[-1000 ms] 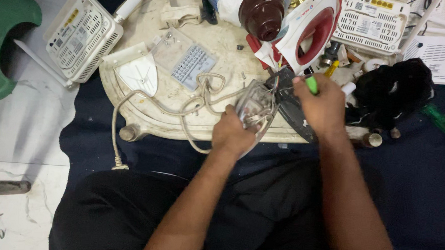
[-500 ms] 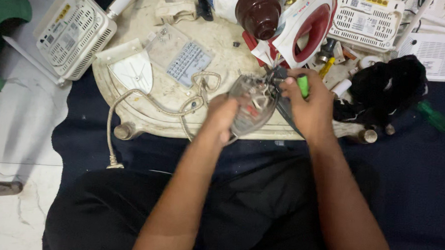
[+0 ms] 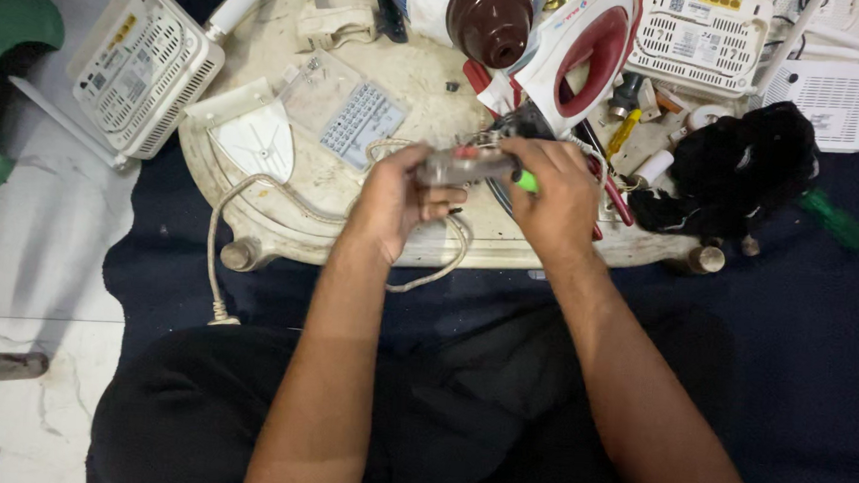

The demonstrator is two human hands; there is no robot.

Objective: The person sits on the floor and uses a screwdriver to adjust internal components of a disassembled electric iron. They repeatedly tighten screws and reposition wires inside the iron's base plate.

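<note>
The bench [image 3: 285, 230] is crowded by a clothes iron [image 3: 587, 55] behind. A small grey part [image 3: 457, 165] is clasped by the left hand [image 3: 393, 196]; a green-handled tool [image 3: 526, 181] is gripped tightly by the right hand [image 3: 552, 194].

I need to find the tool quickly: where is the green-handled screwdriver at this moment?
In the head view, the green-handled screwdriver is in the right hand, centre of the low table, just below the red and white iron.

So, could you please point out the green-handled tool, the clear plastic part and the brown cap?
green-handled tool [image 3: 526, 181], head view, on its green handle end.
clear plastic part [image 3: 457, 165], head view, on its middle.
brown cap [image 3: 492, 22], head view, on its domed top.
</note>
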